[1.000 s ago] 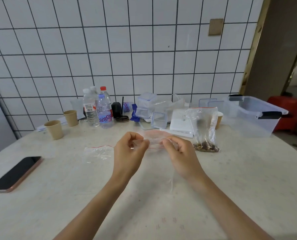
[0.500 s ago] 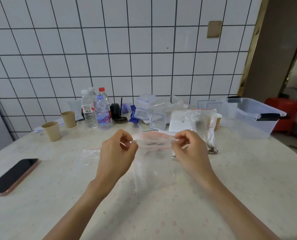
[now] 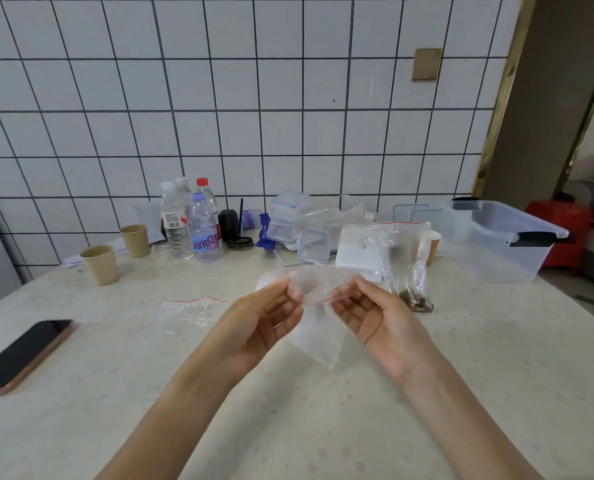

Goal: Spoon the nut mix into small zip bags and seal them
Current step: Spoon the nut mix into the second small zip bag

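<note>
Head view showed one round, pale stone-look table (image 3: 461,393). On it stood one clear plastic storage bin (image 3: 496,244) with black clips, three clear water bottles (image 3: 188,223) and two brown paper cups (image 3: 100,264). One black phone (image 3: 22,355) lay flat at the left. There were three clear zip bags: one upright bag with nut mix (image 3: 408,261), one empty bag (image 3: 191,311) lying flat, and one small zip bag (image 3: 318,327) held above the table. The left hand (image 3: 257,327) and right hand (image 3: 378,320) pinched its red-lined mouth with curled fingers, pulling it open.
</note>
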`<act>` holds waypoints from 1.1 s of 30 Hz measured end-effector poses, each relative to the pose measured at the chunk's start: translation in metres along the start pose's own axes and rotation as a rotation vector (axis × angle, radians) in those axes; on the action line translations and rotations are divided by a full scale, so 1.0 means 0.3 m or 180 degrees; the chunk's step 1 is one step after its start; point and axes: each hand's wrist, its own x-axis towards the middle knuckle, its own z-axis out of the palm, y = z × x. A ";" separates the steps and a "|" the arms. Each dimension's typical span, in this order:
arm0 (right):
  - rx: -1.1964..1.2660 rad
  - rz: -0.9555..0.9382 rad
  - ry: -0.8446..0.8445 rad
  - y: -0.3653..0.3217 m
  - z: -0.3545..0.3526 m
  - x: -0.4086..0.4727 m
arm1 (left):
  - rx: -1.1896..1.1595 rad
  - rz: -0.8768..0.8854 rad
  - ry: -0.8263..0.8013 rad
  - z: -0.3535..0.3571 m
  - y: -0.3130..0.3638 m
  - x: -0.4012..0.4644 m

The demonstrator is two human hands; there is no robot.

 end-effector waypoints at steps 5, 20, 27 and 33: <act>0.0095 0.0187 -0.0027 0.003 0.015 0.003 | 0.0839 0.0149 0.0126 0.000 -0.029 0.009; -0.1370 -0.0345 -0.0164 0.035 -0.009 0.008 | 0.1340 0.1293 0.0117 0.001 -0.043 -0.007; -0.1211 -0.0675 0.0900 0.068 0.026 0.024 | 0.1627 0.2036 0.1065 0.038 -0.080 0.000; -0.1289 -0.0686 0.1038 0.059 -0.006 0.036 | 0.1929 0.2097 0.1379 -0.004 -0.074 0.004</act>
